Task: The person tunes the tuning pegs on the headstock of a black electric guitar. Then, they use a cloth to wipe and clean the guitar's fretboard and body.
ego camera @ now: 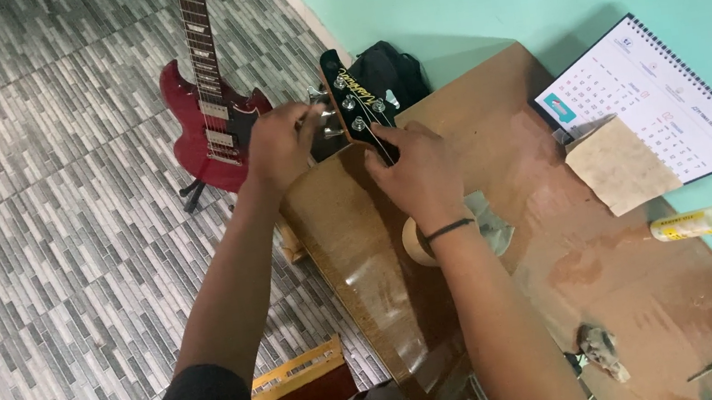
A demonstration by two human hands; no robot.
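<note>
**A:** Headstock (354, 104), black, with chrome tuning pegs (328, 114) — where does it lie?

**B:** It juts past the far corner of the brown table (351, 228), tilted up toward the green wall. Beyond that corner, on the tiled floor, a red electric guitar (213, 122) stands on a stand.

**A:** Hand positions?

**B:** The left hand (280, 146) is closed around the pegs on the headstock's near-floor edge, fingers pinching one. The right hand (417, 174) presses on the neck just below the headstock, fingers curled over the strings; whether it grips fully around cannot be told.

**A:** Good practice for peg turning?

**B:** Judged from this pose: keep the right hand steadying the neck, turn one peg in small increments, and avoid levering the headstock against the table edge.

**A:** Other items?

**B:** Farther along the table from the headstock: a roll of tape (417, 242) beneath the right wrist, a spiral calendar (663, 95), a yellow bottle (698, 223).
</note>
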